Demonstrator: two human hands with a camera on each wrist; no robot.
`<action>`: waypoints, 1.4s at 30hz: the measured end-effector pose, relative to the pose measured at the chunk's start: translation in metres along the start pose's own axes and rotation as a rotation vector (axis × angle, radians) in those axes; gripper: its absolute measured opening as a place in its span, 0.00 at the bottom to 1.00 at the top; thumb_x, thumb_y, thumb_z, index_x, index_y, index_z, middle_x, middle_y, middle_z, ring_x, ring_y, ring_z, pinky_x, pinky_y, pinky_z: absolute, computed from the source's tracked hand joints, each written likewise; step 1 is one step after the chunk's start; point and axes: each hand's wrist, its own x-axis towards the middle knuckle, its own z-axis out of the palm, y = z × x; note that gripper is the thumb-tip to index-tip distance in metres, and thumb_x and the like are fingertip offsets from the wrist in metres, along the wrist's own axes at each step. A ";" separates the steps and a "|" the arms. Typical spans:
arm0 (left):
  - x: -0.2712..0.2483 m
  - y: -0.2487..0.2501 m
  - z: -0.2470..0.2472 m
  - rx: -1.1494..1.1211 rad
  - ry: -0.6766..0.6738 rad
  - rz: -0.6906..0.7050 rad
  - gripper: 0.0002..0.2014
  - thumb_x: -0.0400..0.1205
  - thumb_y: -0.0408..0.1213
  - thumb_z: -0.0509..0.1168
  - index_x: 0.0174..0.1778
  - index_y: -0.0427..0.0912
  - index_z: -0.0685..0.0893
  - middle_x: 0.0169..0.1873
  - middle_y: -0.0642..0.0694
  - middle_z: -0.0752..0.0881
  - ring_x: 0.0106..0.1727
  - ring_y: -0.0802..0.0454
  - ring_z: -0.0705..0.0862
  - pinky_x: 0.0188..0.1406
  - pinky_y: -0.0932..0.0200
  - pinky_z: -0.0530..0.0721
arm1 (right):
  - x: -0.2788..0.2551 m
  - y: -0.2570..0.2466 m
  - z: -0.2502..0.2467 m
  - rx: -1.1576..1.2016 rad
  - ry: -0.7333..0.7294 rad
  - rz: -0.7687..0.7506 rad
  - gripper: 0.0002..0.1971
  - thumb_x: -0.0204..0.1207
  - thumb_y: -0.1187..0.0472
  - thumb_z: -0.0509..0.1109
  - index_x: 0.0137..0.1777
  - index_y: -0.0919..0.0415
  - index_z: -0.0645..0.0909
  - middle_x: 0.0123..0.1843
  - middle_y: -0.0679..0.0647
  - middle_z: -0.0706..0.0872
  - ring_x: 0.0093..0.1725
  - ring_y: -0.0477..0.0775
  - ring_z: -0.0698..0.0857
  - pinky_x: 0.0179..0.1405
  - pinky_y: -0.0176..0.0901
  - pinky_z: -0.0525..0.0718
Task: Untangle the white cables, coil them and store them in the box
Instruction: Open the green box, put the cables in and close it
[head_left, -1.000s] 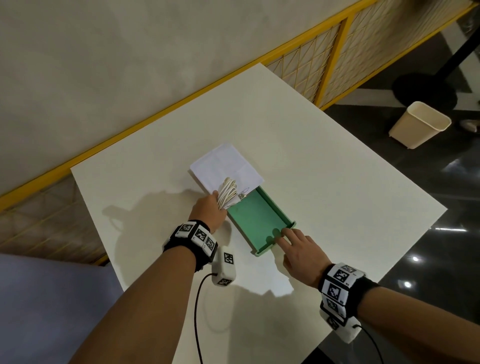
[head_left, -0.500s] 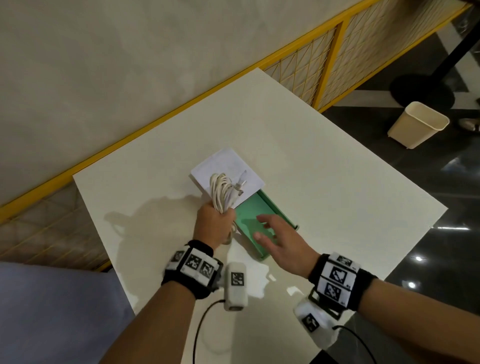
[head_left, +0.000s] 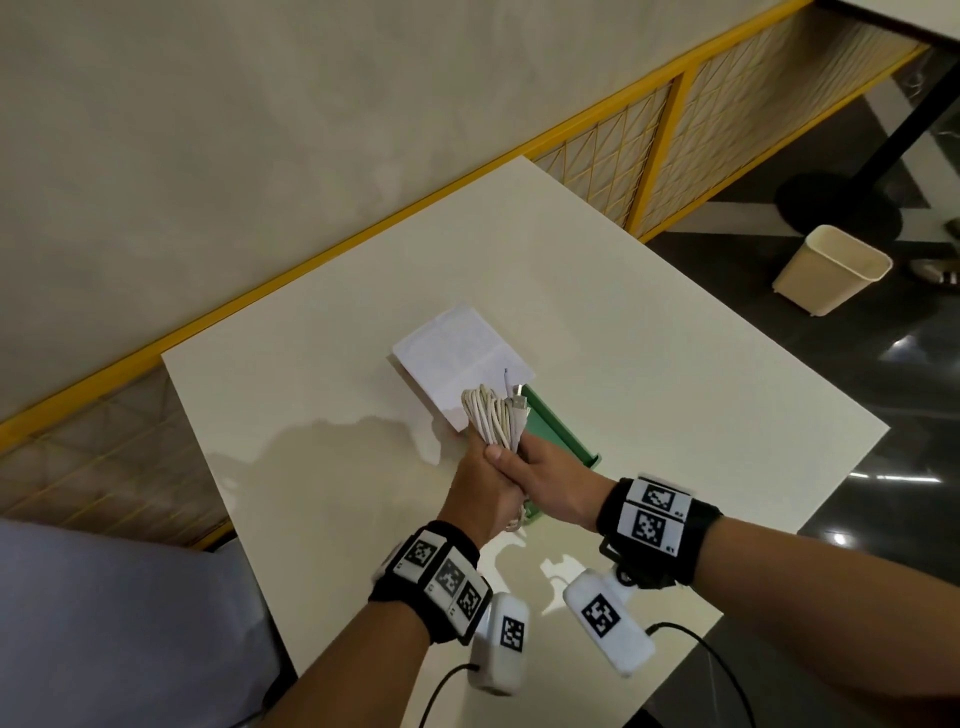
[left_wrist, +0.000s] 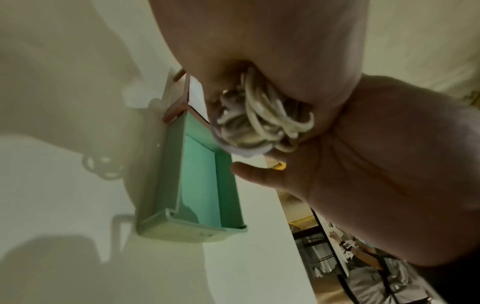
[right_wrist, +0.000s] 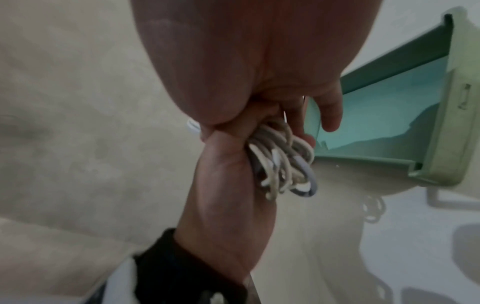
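A coiled bundle of white cables (head_left: 493, 415) stands upright in my left hand (head_left: 480, 486), which grips its lower half above the near end of the open green box (head_left: 558, 434). USB plugs stick out at the bundle's top. My right hand (head_left: 545, 478) has joined from the right, its fingers wrapped round the bundle against the left thumb. In the left wrist view the cable loops (left_wrist: 259, 123) hang out below the fist, over the box (left_wrist: 197, 181). The right wrist view shows the same loops (right_wrist: 280, 164), and the box (right_wrist: 389, 123) holds nothing.
A flat white cover (head_left: 452, 358) lies at the box's far end on the white table (head_left: 675, 389). A yellow mesh railing (head_left: 680, 150) runs behind the table. On the dark floor to the right stand a cream bin (head_left: 831, 270) and a black pole base (head_left: 836, 202).
My left hand has lifted the bundle from the box's far end and drawn it nearer. My right hand has left the box's front end and taken hold of the bundle.
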 end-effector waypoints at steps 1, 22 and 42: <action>0.004 -0.004 0.000 0.004 -0.038 -0.011 0.22 0.89 0.42 0.48 0.76 0.34 0.67 0.62 0.35 0.78 0.73 0.38 0.75 0.57 0.58 0.84 | -0.001 0.003 0.001 0.009 0.026 0.010 0.21 0.83 0.46 0.55 0.67 0.60 0.73 0.58 0.56 0.84 0.58 0.58 0.83 0.63 0.49 0.80; 0.042 -0.050 -0.029 0.624 -0.398 -0.119 0.62 0.49 0.81 0.67 0.79 0.59 0.58 0.79 0.49 0.67 0.79 0.47 0.67 0.76 0.39 0.68 | 0.025 0.047 -0.020 -0.543 0.052 0.065 0.18 0.85 0.50 0.52 0.58 0.67 0.70 0.49 0.64 0.84 0.44 0.66 0.84 0.40 0.50 0.77; 0.059 -0.060 -0.041 1.203 -0.207 0.033 0.34 0.84 0.32 0.55 0.83 0.60 0.51 0.85 0.39 0.48 0.83 0.33 0.51 0.72 0.39 0.71 | 0.057 0.058 -0.004 -1.368 0.114 0.202 0.14 0.84 0.58 0.49 0.60 0.68 0.69 0.54 0.63 0.84 0.50 0.63 0.84 0.55 0.57 0.79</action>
